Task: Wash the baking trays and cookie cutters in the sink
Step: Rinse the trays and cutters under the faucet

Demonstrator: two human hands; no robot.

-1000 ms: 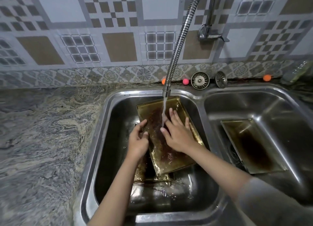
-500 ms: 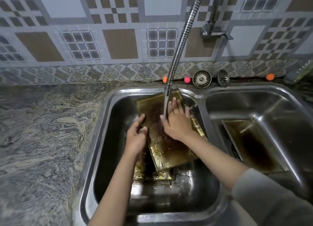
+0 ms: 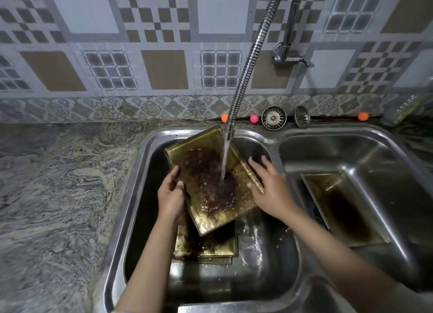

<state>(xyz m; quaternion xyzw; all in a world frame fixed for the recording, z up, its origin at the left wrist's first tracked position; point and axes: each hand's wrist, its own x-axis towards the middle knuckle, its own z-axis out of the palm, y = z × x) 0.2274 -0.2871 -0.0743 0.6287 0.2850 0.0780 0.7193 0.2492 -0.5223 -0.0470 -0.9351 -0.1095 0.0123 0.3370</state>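
A brass-coloured baking tray (image 3: 212,186) with a dark burnt patch is tilted in the left sink basin (image 3: 145,172), under water running from the flexible tap hose (image 3: 248,61). My left hand (image 3: 171,197) grips the tray's left edge, thumb on the inside. My right hand (image 3: 269,186) is at the tray's right rim with fingers spread and straight. More trays (image 3: 210,247) lie stacked beneath it on the basin floor. Another stained tray (image 3: 342,207) leans in the right basin (image 3: 379,153).
Two metal sink strainers (image 3: 274,117) and small orange (image 3: 225,118) and pink balls (image 3: 254,118) sit on the ledge behind the sink. Granite countertop (image 3: 58,183) extends to the left. The tap valve (image 3: 288,54) is on the tiled wall.
My right hand has slid off the tray's inner surface to its right rim. The tray now takes the water stream directly on its burnt middle. My left hand keeps its grip.
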